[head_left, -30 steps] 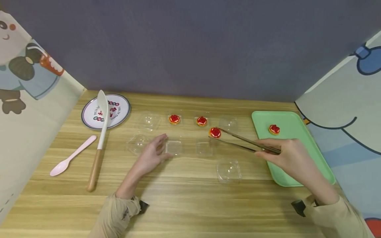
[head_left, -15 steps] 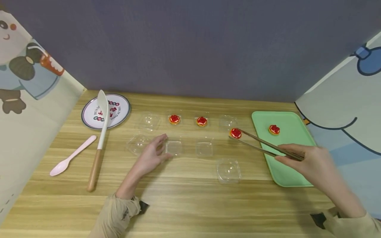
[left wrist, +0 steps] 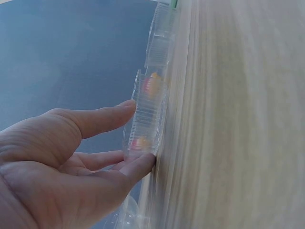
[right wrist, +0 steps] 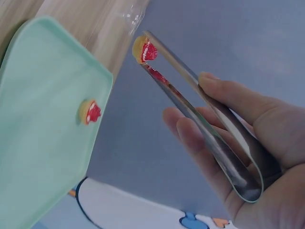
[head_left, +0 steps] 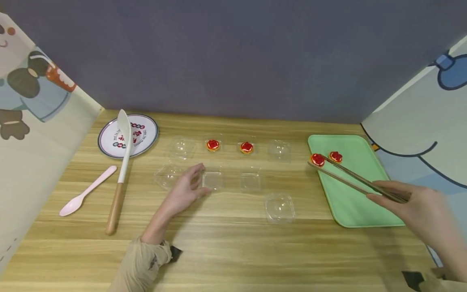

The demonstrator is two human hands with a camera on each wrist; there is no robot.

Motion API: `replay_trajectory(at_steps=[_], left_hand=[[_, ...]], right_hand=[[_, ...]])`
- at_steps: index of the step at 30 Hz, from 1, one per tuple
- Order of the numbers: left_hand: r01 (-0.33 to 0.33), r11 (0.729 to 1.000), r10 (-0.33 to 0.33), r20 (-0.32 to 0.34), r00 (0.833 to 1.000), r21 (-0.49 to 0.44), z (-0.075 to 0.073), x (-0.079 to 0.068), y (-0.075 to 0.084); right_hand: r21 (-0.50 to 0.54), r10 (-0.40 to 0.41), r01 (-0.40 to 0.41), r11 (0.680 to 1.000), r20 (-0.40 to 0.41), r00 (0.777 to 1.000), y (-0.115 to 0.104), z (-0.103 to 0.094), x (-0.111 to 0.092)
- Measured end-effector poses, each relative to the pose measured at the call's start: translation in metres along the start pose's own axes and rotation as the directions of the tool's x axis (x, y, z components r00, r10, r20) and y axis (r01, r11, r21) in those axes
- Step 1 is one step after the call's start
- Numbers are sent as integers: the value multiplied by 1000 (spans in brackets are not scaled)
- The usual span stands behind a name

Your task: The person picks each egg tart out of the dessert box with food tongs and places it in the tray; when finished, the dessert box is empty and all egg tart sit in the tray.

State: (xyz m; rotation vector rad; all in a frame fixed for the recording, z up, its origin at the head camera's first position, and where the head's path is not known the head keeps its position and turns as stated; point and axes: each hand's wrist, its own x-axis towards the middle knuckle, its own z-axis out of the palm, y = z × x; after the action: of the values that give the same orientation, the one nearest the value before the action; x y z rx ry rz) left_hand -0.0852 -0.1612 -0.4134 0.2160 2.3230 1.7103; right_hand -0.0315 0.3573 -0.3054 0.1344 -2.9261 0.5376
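Observation:
My right hand (head_left: 425, 211) grips a pair of metal tongs (head_left: 350, 175), whose tips hold a small tart (head_left: 317, 160) with red topping at the left edge of the green tray (head_left: 365, 209). In the right wrist view the tart (right wrist: 144, 49) sits between the serrated tips. Another tart (head_left: 335, 156) lies on the tray, just right of the held one. Fingers relaxed, my left hand (head_left: 184, 192) rests beside a clear plastic box compartment (head_left: 213, 181). The left wrist view has its fingertips right at the clear box wall (left wrist: 143, 114), with tarts visible through it.
Two tarts, a left one (head_left: 213, 145) and a right one (head_left: 246, 147), sit in clear compartments at the back. Clear domed lids (head_left: 280, 209) lie open around them. At left are a patterned plate (head_left: 146, 140), a long-handled spoon (head_left: 118, 202) across it, and a pink spoon (head_left: 78, 201).
My right hand has moved right with the tongs, carrying the tart from beside the clear compartments to over the tray's left edge. The left hand has stayed in place.

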Motion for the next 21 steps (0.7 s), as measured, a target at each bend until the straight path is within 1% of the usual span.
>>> replay_trajectory(at_steps=[2,7,10,13,17,21], left_hand=[[-1,1000,1,2,1000,5,0,0,1],[3,1000,-3,4,1000,5,1,0,0],[6,1000,-6,4,1000,4,0,0,0],[1,1000,-2,7,1000,7,-1,0,0],[7,1000,-7,7,1000,6,-1,0,0],[17,1000,-18,4,1000,8,-1,-1,0]], right_hand=[[-15,14,-14,1000,1,1000,5,-1,-1],[-49,83,-82,995,16,996,15,-6,-3],[-76,124,-123,990,5,992,22,-9,-5],[-69,164,-165,984,-12,986,29,-9,-7],[-32,209,-210,977,-27,978,42,-8,-7],[-39,237,-238,971,-28,971,55,-8,-6]])
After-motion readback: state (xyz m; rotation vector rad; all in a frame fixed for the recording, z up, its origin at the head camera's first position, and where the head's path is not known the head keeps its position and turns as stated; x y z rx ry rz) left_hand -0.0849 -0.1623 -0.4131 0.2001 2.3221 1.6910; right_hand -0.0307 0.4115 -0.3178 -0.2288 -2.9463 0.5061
